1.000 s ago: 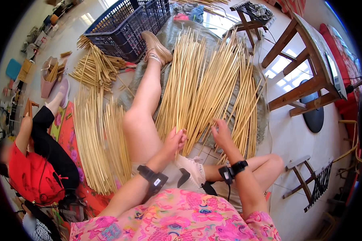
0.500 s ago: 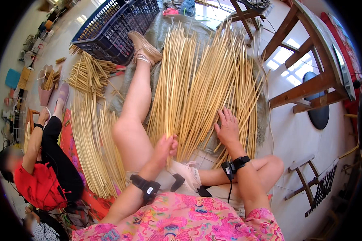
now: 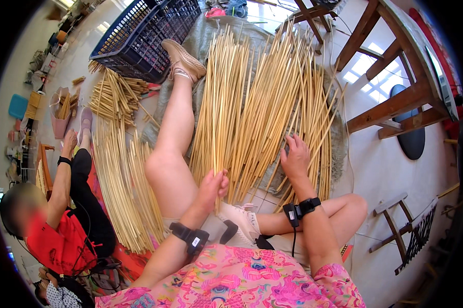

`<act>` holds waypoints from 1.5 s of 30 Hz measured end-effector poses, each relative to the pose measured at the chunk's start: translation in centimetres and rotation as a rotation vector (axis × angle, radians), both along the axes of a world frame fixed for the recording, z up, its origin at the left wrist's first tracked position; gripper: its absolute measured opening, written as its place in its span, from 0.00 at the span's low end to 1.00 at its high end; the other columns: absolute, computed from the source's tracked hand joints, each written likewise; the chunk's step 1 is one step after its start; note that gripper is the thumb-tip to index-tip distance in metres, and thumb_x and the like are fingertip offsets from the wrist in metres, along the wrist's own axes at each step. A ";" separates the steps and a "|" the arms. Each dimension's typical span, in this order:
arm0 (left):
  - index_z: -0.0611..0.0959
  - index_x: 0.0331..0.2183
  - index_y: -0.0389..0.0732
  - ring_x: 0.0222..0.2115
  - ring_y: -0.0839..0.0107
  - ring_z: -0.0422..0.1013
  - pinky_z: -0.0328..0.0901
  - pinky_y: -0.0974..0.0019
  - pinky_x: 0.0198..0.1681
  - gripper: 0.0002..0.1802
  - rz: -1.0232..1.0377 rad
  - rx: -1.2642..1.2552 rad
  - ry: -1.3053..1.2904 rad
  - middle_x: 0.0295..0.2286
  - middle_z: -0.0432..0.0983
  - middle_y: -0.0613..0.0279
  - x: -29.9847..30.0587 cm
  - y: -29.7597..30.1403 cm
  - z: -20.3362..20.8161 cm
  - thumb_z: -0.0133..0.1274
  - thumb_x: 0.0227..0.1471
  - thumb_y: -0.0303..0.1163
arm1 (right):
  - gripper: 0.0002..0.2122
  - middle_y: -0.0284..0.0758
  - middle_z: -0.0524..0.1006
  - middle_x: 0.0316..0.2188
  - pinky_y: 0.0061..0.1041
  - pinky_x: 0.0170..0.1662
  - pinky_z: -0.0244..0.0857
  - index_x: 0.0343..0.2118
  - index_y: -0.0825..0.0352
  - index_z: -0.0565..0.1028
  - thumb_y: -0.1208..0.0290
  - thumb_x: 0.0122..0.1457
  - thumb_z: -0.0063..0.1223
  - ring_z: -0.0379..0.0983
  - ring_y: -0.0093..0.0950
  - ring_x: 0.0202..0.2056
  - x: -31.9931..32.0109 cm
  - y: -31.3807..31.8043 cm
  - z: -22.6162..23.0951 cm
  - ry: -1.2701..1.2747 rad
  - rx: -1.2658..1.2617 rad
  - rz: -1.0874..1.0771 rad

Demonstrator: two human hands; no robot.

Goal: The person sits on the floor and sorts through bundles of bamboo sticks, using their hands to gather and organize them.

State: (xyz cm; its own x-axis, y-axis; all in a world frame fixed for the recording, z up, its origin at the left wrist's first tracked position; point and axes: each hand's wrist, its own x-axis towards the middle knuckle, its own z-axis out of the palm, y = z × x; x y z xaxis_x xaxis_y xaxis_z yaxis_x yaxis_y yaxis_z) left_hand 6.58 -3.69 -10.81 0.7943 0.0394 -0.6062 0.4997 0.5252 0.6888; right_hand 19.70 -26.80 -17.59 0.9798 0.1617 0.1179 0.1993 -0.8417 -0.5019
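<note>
Here I am pinching a few light, stiff bamboo sticks near their ends, my left hand closed on them, my right hand pressing flat, fingers spread.

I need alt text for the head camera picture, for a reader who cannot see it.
A person sitting on the floor grips a few thin bamboo sticks in the left hand, while the right hand rests flat on the spread pile. Another person sits at left beside more sticks.
</note>
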 end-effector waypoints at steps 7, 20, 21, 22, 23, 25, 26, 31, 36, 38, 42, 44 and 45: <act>0.67 0.37 0.42 0.14 0.83 0.54 0.51 0.80 0.17 0.07 -0.005 -0.025 -0.002 0.19 0.61 0.71 -0.2 0.2 -0.2 0.37 0.59 0.33 | 0.28 0.41 0.56 0.58 0.37 0.58 0.48 0.56 0.62 0.59 0.67 0.52 0.52 0.50 0.39 0.59 1.6 2.9 0.1 -0.038 -0.068 0.216; 0.67 0.37 0.42 0.14 0.83 0.55 0.51 0.79 0.17 0.07 -0.012 -0.028 -0.050 0.18 0.62 0.71 -0.3 0.6 -1.0 0.38 0.58 0.34 | 0.27 0.45 0.58 0.56 0.34 0.57 0.53 0.55 0.66 0.60 0.72 0.50 0.50 0.54 0.40 0.57 -2.8 1.8 1.1 0.221 -0.013 0.294; 0.67 0.37 0.42 0.14 0.83 0.55 0.51 0.79 0.17 0.07 -0.012 -0.035 -0.056 0.18 0.62 0.71 -0.4 0.7 -0.9 0.38 0.58 0.34 | 0.25 0.45 0.61 0.55 0.34 0.57 0.54 0.53 0.66 0.62 0.71 0.50 0.51 0.55 0.40 0.57 -3.4 1.6 1.5 0.245 0.011 0.296; 0.67 0.37 0.42 0.14 0.83 0.55 0.51 0.79 0.17 0.08 -0.013 -0.043 -0.062 0.18 0.62 0.71 -0.5 0.7 -0.8 0.38 0.58 0.34 | 0.23 0.45 0.63 0.53 0.34 0.56 0.54 0.51 0.67 0.64 0.71 0.50 0.51 0.56 0.40 0.56 -3.9 1.5 1.7 0.269 0.035 0.297; 0.67 0.37 0.42 0.14 0.83 0.55 0.51 0.79 0.17 0.08 -0.016 -0.049 -0.067 0.19 0.62 0.71 -0.6 0.7 -0.8 0.38 0.58 0.34 | 0.21 0.45 0.66 0.50 0.34 0.55 0.55 0.49 0.67 0.66 0.71 0.50 0.51 0.59 0.40 0.54 -4.4 1.1 1.5 0.242 0.065 0.334; 0.67 0.37 0.41 0.14 0.83 0.55 0.51 0.79 0.17 0.07 -0.014 -0.055 -0.067 0.19 0.62 0.71 -0.5 0.6 -0.8 0.38 0.58 0.34 | 0.17 0.45 0.71 0.43 0.34 0.51 0.59 0.43 0.68 0.71 0.70 0.50 0.52 0.64 0.40 0.49 -5.0 0.1 1.1 0.188 0.126 0.409; 0.67 0.37 0.41 0.14 0.83 0.55 0.51 0.79 0.17 0.07 -0.013 -0.053 -0.064 0.19 0.62 0.71 -0.6 0.6 -0.9 0.38 0.58 0.34 | 0.15 0.44 0.72 0.40 0.34 0.49 0.60 0.41 0.68 0.71 0.71 0.50 0.52 0.65 0.40 0.47 -5.2 0.3 1.4 0.250 0.173 0.355; 0.67 0.37 0.42 0.14 0.82 0.55 0.51 0.79 0.17 0.07 -0.026 -0.025 -0.052 0.19 0.61 0.71 -0.7 0.5 -1.1 0.38 0.58 0.34 | 0.10 0.42 0.73 0.32 0.34 0.40 0.63 0.36 0.68 0.73 0.74 0.49 0.52 0.68 0.38 0.38 -4.7 0.5 1.2 0.149 0.317 0.165; 0.67 0.37 0.42 0.14 0.82 0.56 0.52 0.78 0.17 0.08 -0.022 -0.026 -0.029 0.18 0.61 0.70 -0.5 0.3 -1.0 0.37 0.59 0.34 | 0.09 0.40 0.71 0.34 0.34 0.42 0.63 0.34 0.67 0.72 0.75 0.48 0.52 0.67 0.39 0.40 -4.6 0.9 0.3 0.005 0.230 0.126; 0.67 0.37 0.42 0.14 0.81 0.56 0.52 0.78 0.18 0.08 -0.017 -0.031 -0.030 0.18 0.61 0.70 -0.5 0.3 -1.0 0.37 0.59 0.34 | 0.09 0.40 0.71 0.35 0.33 0.43 0.63 0.34 0.67 0.72 0.74 0.48 0.52 0.66 0.39 0.41 -4.6 0.9 -0.2 -0.007 0.200 0.124; 0.67 0.37 0.42 0.14 0.81 0.56 0.53 0.78 0.18 0.07 -0.016 -0.020 -0.039 0.18 0.61 0.70 -0.5 0.3 -1.1 0.37 0.59 0.34 | 0.09 0.40 0.71 0.35 0.33 0.44 0.63 0.33 0.67 0.72 0.74 0.48 0.52 0.66 0.39 0.41 -4.5 1.0 -0.4 0.009 0.218 0.119; 0.67 0.37 0.42 0.14 0.82 0.56 0.53 0.78 0.18 0.07 -0.014 -0.023 -0.042 0.18 0.61 0.70 -0.5 0.3 -1.1 0.37 0.59 0.33 | 0.08 0.40 0.71 0.35 0.33 0.44 0.63 0.33 0.68 0.72 0.74 0.48 0.53 0.66 0.39 0.41 -4.5 1.0 -0.3 0.024 0.222 0.112; 0.67 0.37 0.41 0.14 0.82 0.56 0.52 0.78 0.18 0.07 -0.017 -0.019 -0.042 0.19 0.61 0.70 -0.5 0.4 -1.0 0.37 0.58 0.33 | 0.08 0.40 0.71 0.35 0.33 0.44 0.62 0.33 0.68 0.72 0.74 0.48 0.53 0.66 0.39 0.41 -4.5 1.0 -0.3 0.034 0.227 0.115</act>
State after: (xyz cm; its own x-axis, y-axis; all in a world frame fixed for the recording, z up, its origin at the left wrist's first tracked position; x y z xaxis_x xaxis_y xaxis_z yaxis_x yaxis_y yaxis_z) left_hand 6.08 -3.33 -11.85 0.8198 0.0142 -0.5725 0.4794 0.5299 0.6996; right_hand 15.20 -25.76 -17.91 0.9605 0.2457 0.1309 0.2670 -0.6794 -0.6835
